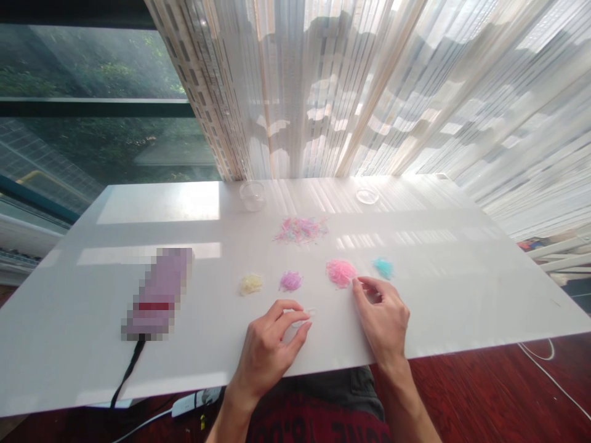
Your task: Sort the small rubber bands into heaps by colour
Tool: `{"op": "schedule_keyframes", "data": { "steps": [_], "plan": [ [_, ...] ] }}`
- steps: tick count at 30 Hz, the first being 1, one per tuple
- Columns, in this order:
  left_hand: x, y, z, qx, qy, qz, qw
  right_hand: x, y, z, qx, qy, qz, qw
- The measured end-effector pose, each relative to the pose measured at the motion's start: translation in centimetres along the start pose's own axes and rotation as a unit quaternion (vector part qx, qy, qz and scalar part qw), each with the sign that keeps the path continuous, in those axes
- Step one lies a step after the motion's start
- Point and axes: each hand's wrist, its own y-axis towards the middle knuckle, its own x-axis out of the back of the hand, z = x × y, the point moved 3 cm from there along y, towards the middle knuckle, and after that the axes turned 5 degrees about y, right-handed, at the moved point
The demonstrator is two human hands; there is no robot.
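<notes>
Small piles of thin, strand-like pieces lie on the white table, sorted by colour: yellow (250, 284), purple (290, 281), pink (340, 272) and blue (383, 267). Behind them spreads a larger mixed-colour pile (301, 230). My left hand (276, 338) rests low over the table, fingers curved and slightly apart, beside a few whitish pieces (310, 312) partly hidden by its fingertips. At the right edge of the pink pile, my right hand (382, 311) has its thumb and index finger pinched together. Anything between those fingertips is too small to make out.
A clear round container (252, 196) and a clear lid-like disc (367, 195) stand near the table's far edge. A blurred-out purple object (159, 292) with a black strap lies at left. Sheer curtains (314, 92) hang behind; a white power strip (189, 403) is below the front edge.
</notes>
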Motion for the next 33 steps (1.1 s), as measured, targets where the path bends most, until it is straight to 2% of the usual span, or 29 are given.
{"op": "schedule_keyframes", "data": {
  "steps": [10, 19, 26, 33],
  "plan": [
    [0.03, -0.11, -0.11, 0.005, -0.002, -0.001, 1.000, -0.13, -0.12, -0.43, 0.024, -0.015, -0.009, 1.000],
    [-0.14, 0.00, -0.13, 0.007, 0.003, 0.004, 1.000, -0.64, -0.17, -0.62, 0.086, -0.024, 0.023, 0.996],
    [-0.19, 0.20, 0.04, 0.011, 0.107, -0.062, 0.992, -0.50, -0.29, -0.70, 0.093, 0.010, 0.034, 0.995],
    [-0.72, 0.25, -0.17, -0.001, 0.164, -0.026, 0.986, 0.02, -0.62, 0.30, 0.135, 0.036, 0.015, 0.990]
  ]
}}
